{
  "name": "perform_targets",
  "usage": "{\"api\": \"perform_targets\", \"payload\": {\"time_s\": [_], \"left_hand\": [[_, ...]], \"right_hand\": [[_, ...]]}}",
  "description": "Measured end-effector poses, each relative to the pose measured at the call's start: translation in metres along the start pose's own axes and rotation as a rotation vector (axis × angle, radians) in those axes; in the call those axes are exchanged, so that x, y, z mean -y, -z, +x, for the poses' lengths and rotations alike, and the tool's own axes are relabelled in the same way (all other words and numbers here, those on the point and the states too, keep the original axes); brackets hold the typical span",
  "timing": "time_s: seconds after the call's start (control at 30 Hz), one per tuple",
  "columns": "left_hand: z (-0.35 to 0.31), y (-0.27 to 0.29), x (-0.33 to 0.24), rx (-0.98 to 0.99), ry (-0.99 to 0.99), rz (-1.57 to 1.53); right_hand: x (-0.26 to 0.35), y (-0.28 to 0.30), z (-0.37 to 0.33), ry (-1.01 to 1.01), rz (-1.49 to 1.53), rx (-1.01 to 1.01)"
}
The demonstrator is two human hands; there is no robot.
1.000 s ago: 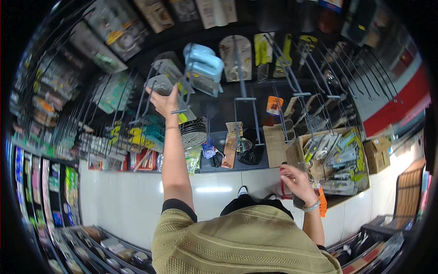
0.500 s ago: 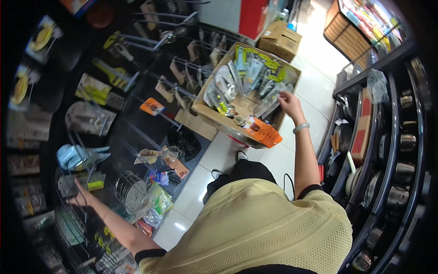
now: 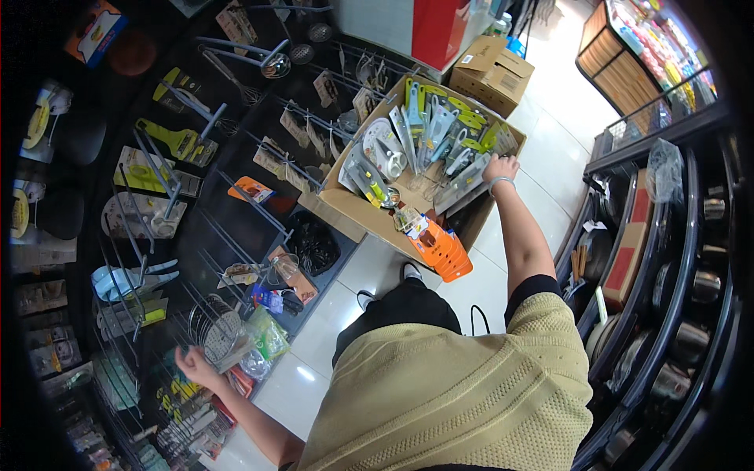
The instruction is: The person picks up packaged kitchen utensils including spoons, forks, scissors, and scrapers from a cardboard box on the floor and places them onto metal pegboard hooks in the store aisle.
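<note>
My right hand [image 3: 500, 167] is closed over the right rim of an open cardboard box [image 3: 357, 213], beside the ends of long, narrow packaged utensils [image 3: 463, 185] lying in it. The box also holds green-handled kitchen tools [image 3: 442, 118], white carded packs [image 3: 385, 147] and a fan of orange cards [image 3: 441, 250] hanging over its near edge. My left hand [image 3: 194, 366] hangs in front of the rack at lower left, fingers apart and holding nothing. Close by it are a round slotted metal strainer [image 3: 218, 328] and, further up, light-blue-handled tools [image 3: 129, 281] on hooks.
Long metal hooks [image 3: 236, 247] stick out from the dark display wall on my left. Shelves of pans [image 3: 609, 330] line the right side. A closed carton [image 3: 491, 74] stands behind the open box. A black bag-lined bin [image 3: 314, 242] sits beside the rack.
My left hand has drawn back from the carded packs below the light-blue tools, moving right and nearer to me. My right hand has settled onto the box's rim. The view has shifted slightly.
</note>
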State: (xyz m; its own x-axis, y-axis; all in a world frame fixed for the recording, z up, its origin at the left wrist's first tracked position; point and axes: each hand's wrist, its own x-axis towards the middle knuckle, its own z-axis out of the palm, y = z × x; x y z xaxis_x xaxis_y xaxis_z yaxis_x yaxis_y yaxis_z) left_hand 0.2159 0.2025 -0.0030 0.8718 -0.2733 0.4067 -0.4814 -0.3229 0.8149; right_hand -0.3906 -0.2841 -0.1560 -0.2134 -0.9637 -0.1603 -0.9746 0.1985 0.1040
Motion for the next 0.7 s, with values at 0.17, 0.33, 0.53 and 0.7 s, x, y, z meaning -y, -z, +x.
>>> {"api": "perform_targets", "payload": {"time_s": [0.17,0.33,0.53,0.7], "left_hand": [[-0.06,-0.008,-0.003,0.241,0.179,-0.009],[-0.098,-0.015,-0.019,0.269,0.361,0.071],[-0.12,-0.027,-0.019,0.303,0.329,0.07],[-0.125,-0.042,-0.013,0.338,0.271,-0.002]], "right_hand": [[-0.005,-0.021,0.031,0.0,-0.134,0.019],[-0.005,-0.025,0.038,-0.055,-0.134,0.098],[-0.003,-0.027,0.034,-0.162,-0.057,0.012],[-0.008,-0.022,0.04,-0.083,0.128,0.123]]}}
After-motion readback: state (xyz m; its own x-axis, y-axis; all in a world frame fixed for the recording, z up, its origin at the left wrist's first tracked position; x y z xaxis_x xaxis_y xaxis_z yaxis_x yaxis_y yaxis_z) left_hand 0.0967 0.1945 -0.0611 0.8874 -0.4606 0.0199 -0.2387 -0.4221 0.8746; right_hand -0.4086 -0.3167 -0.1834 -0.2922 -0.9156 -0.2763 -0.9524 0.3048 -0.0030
